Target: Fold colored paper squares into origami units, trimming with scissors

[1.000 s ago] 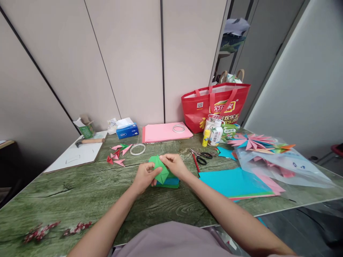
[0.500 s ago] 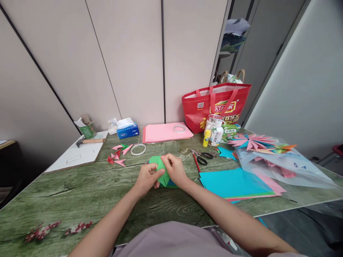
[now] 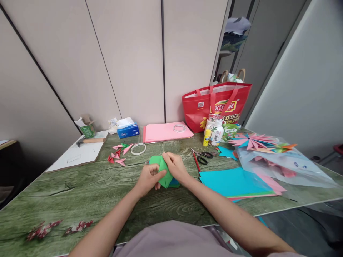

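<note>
Both of my hands hold a folded piece of green paper (image 3: 165, 175) near the middle of the table. My left hand (image 3: 148, 177) grips its left side, thumb on top and fingers partly underneath. My right hand (image 3: 174, 166) is closed on its upper right edge. The paper comes to a point toward me, and a crease shows near that tip. Beneath it, some blue and green paper (image 3: 174, 184) shows on the table, mostly hidden by my hands. Scissors with black handles (image 3: 202, 160) and a red pencil (image 3: 196, 162) lie to the right of my right hand.
Blue sheets (image 3: 235, 180) lie on the right, near a plastic bag (image 3: 284, 167) with a pink paper star (image 3: 252, 141). Pink paper (image 3: 160, 132), a glue stick (image 3: 206, 137), a bottle (image 3: 216, 134) and a red bag (image 3: 195, 110) stand behind. Folded pieces (image 3: 117, 154), a tape roll (image 3: 138, 149) and a hammer (image 3: 91, 140) lie left.
The green paper has turned slightly and shifted a little to the right, its pointed tip lower. Both hands keep their hold, and the right hand has moved slightly.
</note>
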A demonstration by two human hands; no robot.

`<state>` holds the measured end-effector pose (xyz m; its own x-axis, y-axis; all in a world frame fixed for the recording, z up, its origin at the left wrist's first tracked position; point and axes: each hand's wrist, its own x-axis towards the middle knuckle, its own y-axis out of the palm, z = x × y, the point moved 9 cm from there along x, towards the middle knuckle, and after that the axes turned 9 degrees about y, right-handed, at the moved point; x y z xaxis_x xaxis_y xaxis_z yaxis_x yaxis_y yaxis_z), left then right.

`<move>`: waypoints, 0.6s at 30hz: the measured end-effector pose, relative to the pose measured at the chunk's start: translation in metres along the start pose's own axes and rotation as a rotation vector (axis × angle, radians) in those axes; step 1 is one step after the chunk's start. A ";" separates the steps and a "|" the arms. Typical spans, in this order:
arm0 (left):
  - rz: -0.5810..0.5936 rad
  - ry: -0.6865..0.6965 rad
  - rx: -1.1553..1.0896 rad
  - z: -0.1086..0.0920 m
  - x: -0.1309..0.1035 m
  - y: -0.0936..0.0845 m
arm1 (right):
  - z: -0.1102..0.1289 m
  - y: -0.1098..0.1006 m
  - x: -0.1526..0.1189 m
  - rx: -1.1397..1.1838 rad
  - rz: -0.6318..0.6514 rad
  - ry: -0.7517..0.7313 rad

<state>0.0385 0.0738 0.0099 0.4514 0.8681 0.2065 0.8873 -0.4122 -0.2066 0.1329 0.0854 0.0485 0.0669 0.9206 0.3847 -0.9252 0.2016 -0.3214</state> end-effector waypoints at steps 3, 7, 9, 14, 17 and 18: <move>0.031 -0.014 0.009 0.001 0.000 0.004 | 0.003 -0.001 -0.002 -0.065 -0.032 -0.035; 0.061 0.003 0.032 -0.001 0.000 0.009 | 0.002 -0.002 -0.005 -0.051 -0.070 -0.031; 0.070 0.020 0.032 -0.003 0.000 0.010 | -0.001 -0.004 -0.006 -0.023 -0.095 -0.001; 0.056 0.035 0.005 -0.004 -0.001 0.010 | -0.008 -0.001 -0.003 0.071 -0.073 0.063; 0.024 0.024 0.005 -0.003 -0.001 0.007 | -0.010 0.000 0.000 0.082 -0.048 0.082; 0.019 0.017 0.008 -0.002 -0.001 0.007 | -0.009 -0.001 0.001 0.065 -0.044 0.072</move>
<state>0.0444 0.0699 0.0102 0.4698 0.8553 0.2187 0.8778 -0.4264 -0.2182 0.1371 0.0890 0.0413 0.1324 0.9334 0.3334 -0.9430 0.2222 -0.2477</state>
